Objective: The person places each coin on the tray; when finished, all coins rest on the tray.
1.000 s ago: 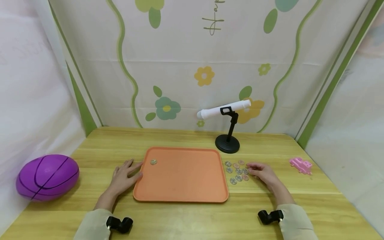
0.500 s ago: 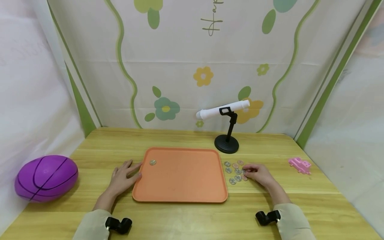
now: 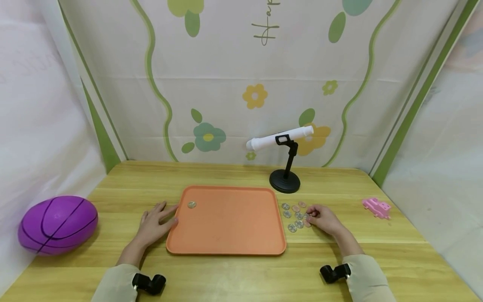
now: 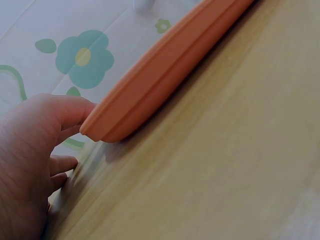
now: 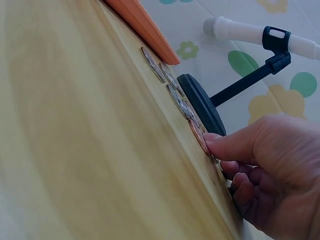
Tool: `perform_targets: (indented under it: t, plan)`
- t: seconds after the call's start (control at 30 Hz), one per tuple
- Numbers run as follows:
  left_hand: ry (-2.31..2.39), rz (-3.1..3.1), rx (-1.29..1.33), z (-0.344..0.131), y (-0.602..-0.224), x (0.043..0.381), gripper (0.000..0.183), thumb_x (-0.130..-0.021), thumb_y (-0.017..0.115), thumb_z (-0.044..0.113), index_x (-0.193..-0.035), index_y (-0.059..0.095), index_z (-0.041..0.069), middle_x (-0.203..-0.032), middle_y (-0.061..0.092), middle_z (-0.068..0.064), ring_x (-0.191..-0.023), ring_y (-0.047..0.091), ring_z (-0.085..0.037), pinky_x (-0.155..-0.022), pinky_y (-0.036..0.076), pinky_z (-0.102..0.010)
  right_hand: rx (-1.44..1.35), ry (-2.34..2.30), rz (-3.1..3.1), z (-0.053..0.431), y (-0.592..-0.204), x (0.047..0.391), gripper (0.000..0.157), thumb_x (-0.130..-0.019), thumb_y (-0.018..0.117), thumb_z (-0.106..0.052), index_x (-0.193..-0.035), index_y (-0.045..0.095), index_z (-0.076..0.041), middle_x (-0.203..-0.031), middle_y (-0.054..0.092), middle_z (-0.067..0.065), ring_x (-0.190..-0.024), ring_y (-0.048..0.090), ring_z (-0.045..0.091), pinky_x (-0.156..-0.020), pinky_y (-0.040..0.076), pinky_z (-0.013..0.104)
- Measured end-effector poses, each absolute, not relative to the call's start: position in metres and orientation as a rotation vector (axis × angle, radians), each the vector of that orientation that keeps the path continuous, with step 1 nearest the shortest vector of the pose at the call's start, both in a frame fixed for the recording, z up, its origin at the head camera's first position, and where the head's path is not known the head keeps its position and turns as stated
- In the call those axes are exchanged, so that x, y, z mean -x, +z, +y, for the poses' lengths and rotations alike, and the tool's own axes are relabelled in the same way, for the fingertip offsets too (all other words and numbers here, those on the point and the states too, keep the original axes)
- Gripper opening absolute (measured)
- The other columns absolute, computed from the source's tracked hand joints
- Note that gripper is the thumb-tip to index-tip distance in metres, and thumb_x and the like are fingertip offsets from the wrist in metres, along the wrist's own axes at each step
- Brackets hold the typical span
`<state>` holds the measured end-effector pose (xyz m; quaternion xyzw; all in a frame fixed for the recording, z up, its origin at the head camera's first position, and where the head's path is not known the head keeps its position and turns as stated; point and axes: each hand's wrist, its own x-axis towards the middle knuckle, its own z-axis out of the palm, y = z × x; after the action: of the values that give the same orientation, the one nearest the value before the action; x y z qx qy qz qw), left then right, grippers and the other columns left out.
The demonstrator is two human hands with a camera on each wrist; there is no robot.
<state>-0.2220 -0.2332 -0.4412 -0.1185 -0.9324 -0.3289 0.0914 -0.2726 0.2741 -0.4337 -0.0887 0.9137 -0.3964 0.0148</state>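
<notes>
My left hand (image 3: pixel 152 225) rests on the table, with thumb and forefinger touching the left rim of the orange tray (image 3: pixel 230 226). In the left wrist view its fingers (image 4: pixel 75 111) look relaxed against the rim. One coin (image 3: pixel 191 204) lies near the tray's far left corner. Right of the tray, several silver and copper coins (image 3: pixel 292 227) lie loosely grouped on the wood. At their right edge my right hand (image 3: pixel 326 220) pinches a silver coin (image 3: pixel 306 216), partly hidden by the fingertips. A copper coin (image 5: pixel 198 137) lies by the thumb, and the other fingers are curled.
A white microphone (image 3: pixel 264 141) on a black stand (image 3: pixel 284 181) stands behind the coins. A pink toy (image 3: pixel 377 208) lies at the right, and a purple ball (image 3: pixel 58 224) at the left. A flowered cloth (image 3: pixel 226 63) hangs behind the table (image 3: pixel 226 277).
My right hand has shifted slightly left onto the coins, and its fingers have drawn together on the silver one. The left hand stays at the tray. The view has shifted slightly.
</notes>
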Motion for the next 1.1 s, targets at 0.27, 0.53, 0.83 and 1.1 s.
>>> perform_targets:
  t: [0.27,0.53,0.83,1.1]
  plan:
    - [-0.974,-2.766,0.348,-0.2326,-0.4411,0.222,0.048,-0.082,0.056,0.033,-0.123,0.05,0.007,-0.13,0.027,-0.03,-0.12,0.015,-0.046,-0.09,0.002,-0.061,0.242,-1.216,2.874,0.274,-0.4336,0.2716,0.016,-0.079,0.06,-0.001,-0.092,0.054,0.005,-0.08,0.05,0.008,-0.072,0.045,0.018,-0.06,0.039,0.028]
    - [-0.977,-2.767,0.35,-0.233,-0.442,0.2224,0.048,-0.083,0.056,0.033,-0.123,0.05,0.007,-0.13,0.027,-0.03,-0.12,0.015,-0.046,-0.09,0.002,-0.061,0.264,-1.16,2.919,0.2745,-0.4353,0.2722,0.015,-0.079,0.059,-0.002,-0.091,0.054,0.005,-0.077,0.05,0.006,-0.071,0.045,0.017,-0.062,0.039,0.03]
    - [-0.974,-2.762,0.361,-0.2339,-0.4432,0.2228,0.049,-0.083,0.056,0.034,-0.123,0.05,0.007,-0.13,0.027,-0.03,-0.121,0.015,-0.045,-0.089,0.002,-0.062,0.269,-1.108,2.945,0.2724,-0.434,0.2724,0.014,-0.079,0.059,-0.003,-0.089,0.053,0.005,-0.077,0.049,0.006,-0.071,0.045,0.017,-0.062,0.039,0.03]
    - [-0.971,-2.758,0.363,-0.234,-0.443,0.2234,0.049,-0.083,0.056,0.034,-0.123,0.05,0.008,-0.13,0.027,-0.031,-0.121,0.015,-0.046,-0.089,0.002,-0.062,0.255,-1.097,2.954,0.2713,-0.4334,0.2712,0.015,-0.079,0.059,-0.003,-0.089,0.052,0.004,-0.079,0.049,0.008,-0.074,0.046,0.02,-0.065,0.038,0.032]
